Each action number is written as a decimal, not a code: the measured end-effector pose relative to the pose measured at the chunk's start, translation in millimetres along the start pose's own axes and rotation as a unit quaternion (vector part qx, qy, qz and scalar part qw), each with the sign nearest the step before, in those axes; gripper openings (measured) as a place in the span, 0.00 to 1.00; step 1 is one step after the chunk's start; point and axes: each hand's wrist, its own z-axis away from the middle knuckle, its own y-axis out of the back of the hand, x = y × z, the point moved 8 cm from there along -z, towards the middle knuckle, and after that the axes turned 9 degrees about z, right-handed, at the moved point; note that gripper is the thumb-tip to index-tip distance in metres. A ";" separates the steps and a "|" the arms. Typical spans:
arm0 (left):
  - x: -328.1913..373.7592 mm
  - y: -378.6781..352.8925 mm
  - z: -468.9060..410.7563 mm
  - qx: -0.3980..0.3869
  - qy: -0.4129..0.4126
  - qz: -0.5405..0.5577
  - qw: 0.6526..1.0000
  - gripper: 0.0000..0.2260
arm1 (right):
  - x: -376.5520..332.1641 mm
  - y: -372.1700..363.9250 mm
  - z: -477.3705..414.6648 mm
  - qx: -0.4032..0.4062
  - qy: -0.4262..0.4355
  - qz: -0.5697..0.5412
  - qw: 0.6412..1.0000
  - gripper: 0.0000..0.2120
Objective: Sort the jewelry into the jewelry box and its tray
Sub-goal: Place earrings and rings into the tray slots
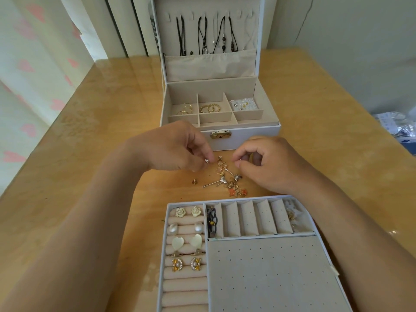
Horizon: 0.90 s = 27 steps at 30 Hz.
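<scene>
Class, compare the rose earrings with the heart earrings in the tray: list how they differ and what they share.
The rose earrings have carved petals; the heart earrings are smooth. The roses sit in the tray's farthest roll row, the hearts two rows nearer. The hearts look larger than the roses, and metal clips show below the hearts, none below the roses. Both are cream-white pairs, set side by side in the rolls.

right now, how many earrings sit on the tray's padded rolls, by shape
cream rose earrings: 2
round pearl earrings: 2
heart earrings: 2
gold flower earrings: 2
total: 8
</scene>
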 end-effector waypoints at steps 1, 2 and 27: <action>-1.4 1.5 0.5 0.003 0.006 -0.003 1.000 0.08 | 2.1 0.0 -0.2 0.007 -0.003 0.008 1.000 0.07; -2.9 2.5 0.7 0.005 0.011 -0.006 1.000 0.06 | 4.9 -0.1 -0.4 0.013 -0.009 0.013 1.000 0.07; -3.7 2.1 -3.1 0.023 0.011 -0.040 0.999 0.07 | -1.4 -21.4 -16.3 -0.017 0.036 0.141 0.989 0.06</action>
